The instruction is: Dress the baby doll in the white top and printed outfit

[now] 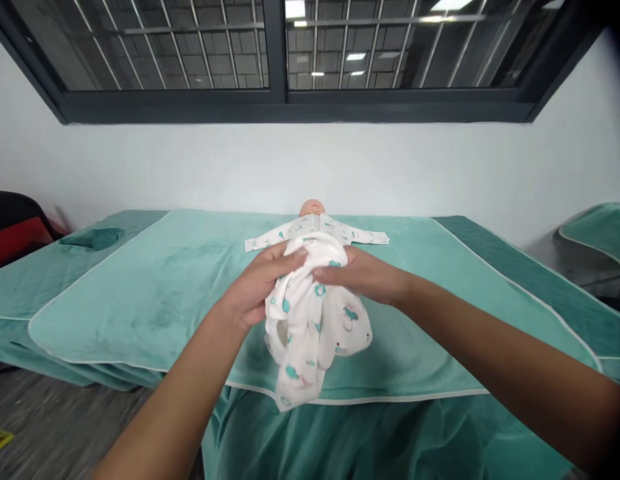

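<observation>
A white baby garment (317,313) with green and pink prints hangs bunched between my hands, above the near part of the bed. Its lower parts droop loosely, and small dark snaps show near one edge. My left hand (263,277) grips its upper left side, thumb on top. From the right, my right hand (360,270) pinches the gathered cloth. Beyond them a baby doll (311,207) lies on its back, head toward the wall. A matching white printed top (280,235) has its sleeves spread to both sides there; my hands and the bunched cloth hide the lower part.
The bed has a light green plush cover (140,287) with white piping. A barred window (285,107) is set in the white wall behind. At far left stands a red and black object (15,230). Another green-covered surface (600,230) is at far right.
</observation>
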A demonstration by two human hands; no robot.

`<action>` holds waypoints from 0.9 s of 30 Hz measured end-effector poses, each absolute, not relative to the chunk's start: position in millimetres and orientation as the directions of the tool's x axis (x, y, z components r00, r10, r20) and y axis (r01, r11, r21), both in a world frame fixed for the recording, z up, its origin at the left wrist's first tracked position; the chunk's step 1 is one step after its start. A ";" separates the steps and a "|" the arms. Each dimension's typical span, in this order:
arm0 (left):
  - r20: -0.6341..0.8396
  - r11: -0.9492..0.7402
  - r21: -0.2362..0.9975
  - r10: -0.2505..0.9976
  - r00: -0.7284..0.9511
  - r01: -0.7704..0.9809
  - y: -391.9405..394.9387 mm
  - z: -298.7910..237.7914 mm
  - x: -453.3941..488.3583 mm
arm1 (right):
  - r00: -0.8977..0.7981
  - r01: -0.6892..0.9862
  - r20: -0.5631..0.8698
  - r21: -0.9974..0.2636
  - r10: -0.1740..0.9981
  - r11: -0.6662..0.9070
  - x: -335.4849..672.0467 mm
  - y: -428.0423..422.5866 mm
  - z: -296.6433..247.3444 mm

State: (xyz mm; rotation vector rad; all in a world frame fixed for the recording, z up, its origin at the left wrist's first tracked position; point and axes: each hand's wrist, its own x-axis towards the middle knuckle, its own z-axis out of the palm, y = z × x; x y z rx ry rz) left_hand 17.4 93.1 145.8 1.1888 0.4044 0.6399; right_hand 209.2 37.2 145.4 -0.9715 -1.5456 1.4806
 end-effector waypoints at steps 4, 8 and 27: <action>-0.075 0.287 0.956 0.454 0.888 -0.066 92.2 138.6 10.4 | -0.217 -0.206 0.087 -0.978 0.972 0.041 201.0 37.9 141.0; -0.115 0.266 0.964 0.501 0.858 -0.026 93.1 135.0 7.5 | -0.153 -0.287 0.089 -0.957 0.984 0.042 197.6 37.1 134.5; -0.126 0.249 0.968 0.367 0.922 0.034 101.9 101.0 -3.9 | -0.092 -0.429 0.003 -0.902 0.996 -0.037 190.8 33.2 113.7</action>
